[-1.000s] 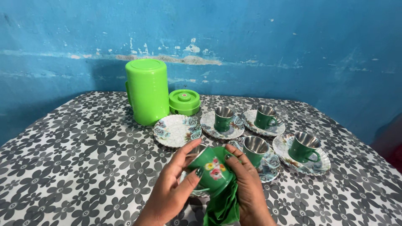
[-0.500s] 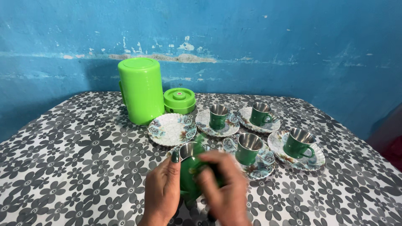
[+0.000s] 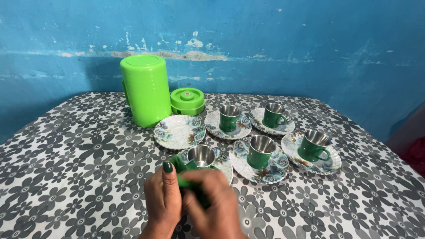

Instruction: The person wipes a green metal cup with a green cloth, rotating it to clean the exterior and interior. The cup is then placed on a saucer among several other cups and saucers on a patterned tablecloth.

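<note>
Both hands (image 3: 190, 201) clasp green cup (image 3: 198, 164) near saucers (image 3: 179, 132)

Green steel-lined cup (image 3: 200, 158) — upright, on floral saucer (image 3: 224, 162); hand-held

Single head view, looking down and forward across table (image 3: 66, 168), hands near.

Green cup (image 3: 198, 163), shiny steel inside
</note>
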